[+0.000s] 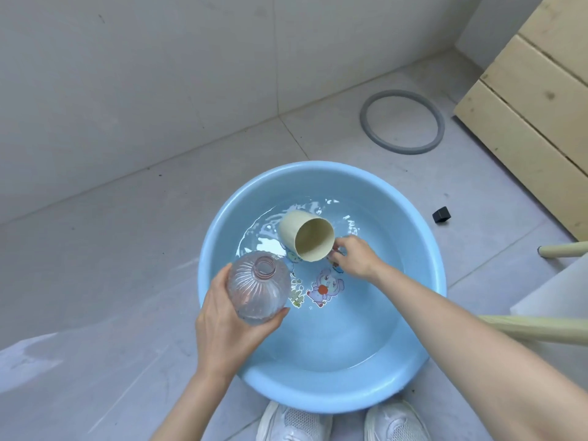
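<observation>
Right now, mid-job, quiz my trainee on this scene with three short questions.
1. True or false: the left hand grips the clear bottle.
2. The cream cup in the right hand is: A upright, B tipped sideways, C lying on the floor.
3. Fill in: the cup hangs over the blue ____.
Key: 1 true; 2 B; 3 basin.

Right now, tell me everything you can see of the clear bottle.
The clear bottle looks like ribbed plastic, faintly pink, with a round shoulder and an open, capless neck facing up. It is held about upright over the near left side of the blue basin. The left hand grips its lower body. A little water seems to sit inside. The cream cup in the right hand is apart.
</observation>
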{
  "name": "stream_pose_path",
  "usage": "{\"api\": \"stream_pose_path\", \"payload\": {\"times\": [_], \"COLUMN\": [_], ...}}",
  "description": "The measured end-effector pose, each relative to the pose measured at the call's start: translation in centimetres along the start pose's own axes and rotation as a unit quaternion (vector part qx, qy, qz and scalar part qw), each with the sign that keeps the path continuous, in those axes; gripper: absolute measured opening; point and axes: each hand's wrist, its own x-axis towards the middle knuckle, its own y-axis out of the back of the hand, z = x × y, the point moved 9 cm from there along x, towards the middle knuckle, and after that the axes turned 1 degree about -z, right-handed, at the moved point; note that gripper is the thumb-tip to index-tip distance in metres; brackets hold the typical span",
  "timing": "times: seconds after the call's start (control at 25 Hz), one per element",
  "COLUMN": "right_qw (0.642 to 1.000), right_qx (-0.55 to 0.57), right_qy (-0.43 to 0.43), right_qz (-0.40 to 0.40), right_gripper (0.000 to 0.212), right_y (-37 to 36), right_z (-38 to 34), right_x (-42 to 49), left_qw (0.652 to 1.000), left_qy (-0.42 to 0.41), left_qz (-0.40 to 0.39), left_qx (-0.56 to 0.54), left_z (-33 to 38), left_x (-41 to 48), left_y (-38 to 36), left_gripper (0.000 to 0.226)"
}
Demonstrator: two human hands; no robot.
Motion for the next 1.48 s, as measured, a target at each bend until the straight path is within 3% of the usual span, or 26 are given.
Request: {"api": "stream_pose_path", "payload": {"times": [0.16,0.28,0.4,0.52,0.64,0.76,0.8,0.88,1.0,1.08,1.2,1.48], "right_qw": [0.985,0.916,0.874,0.925,0.988,0.996,0.985,0.923,0.842,0.815,0.809,0.880], "right_qx": [0.161,0.354,0.437,0.348,0.146,-0.025,-0.098,-0.266,-0.443,-0.489,-0.492,-0.395], "right_qy": [-0.049,-0.118,-0.150,-0.125,-0.039,0.060,0.109,0.226,0.264,0.259,0.236,0.150], "right_qz": [-0.034,-0.147,-0.152,-0.092,0.014,0.058,0.091,0.160,0.157,0.172,0.219,0.218], "right_gripper": [0.019,0.022,0.028,0.029,0.024,0.022,0.020,0.014,0.027,0.026,0.020,0.030], "right_y": [-0.4,-1.4,-0.7,1.2,4.4,5.5,6.1,6.6,6.1,6.8,9.2,9.4], "right_z": [-0.5,-1.2,-1.5,-1.4,-2.3,-4.0,-5.2,-7.8,-9.5,-10.0,-10.8,-9.2], "right_x": [-1.5,-3.5,-5.2,-5.7,-6.0,-7.2,-7.8,-9.2,-9.9,-10.0,-10.1,-8.5], "left_qw": [0.999,0.999,0.998,0.999,0.999,0.999,0.999,0.999,0.999,0.999,0.999,0.998], "left_qy": [0.001,-0.003,-0.007,-0.008,-0.008,-0.007,-0.007,-0.008,-0.011,-0.018,-0.025,-0.052], "left_qz": [0.008,0.013,0.015,0.022,0.027,0.030,0.031,0.032,0.033,0.041,0.041,0.041], "left_qx": [0.036,0.049,0.056,0.046,0.040,0.030,0.028,0.026,0.017,0.012,0.002,0.004], "left_z": [0.0,0.0,-0.1,-0.2,-0.2,-0.4,-0.4,-0.6,-0.7,-0.5,-0.6,-0.8], "left_x": [-0.1,-0.1,-0.1,-0.1,-0.1,-0.2,-0.2,-0.2,-0.2,-0.2,-0.2,-0.2], "left_y": [-0.2,-0.1,-0.2,-0.1,0.0,0.1,0.0,0.0,0.1,0.2,0.2,-0.3], "left_gripper": [0.105,0.105,0.106,0.107,0.107,0.107,0.107,0.108,0.107,0.106,0.103,0.099]}}
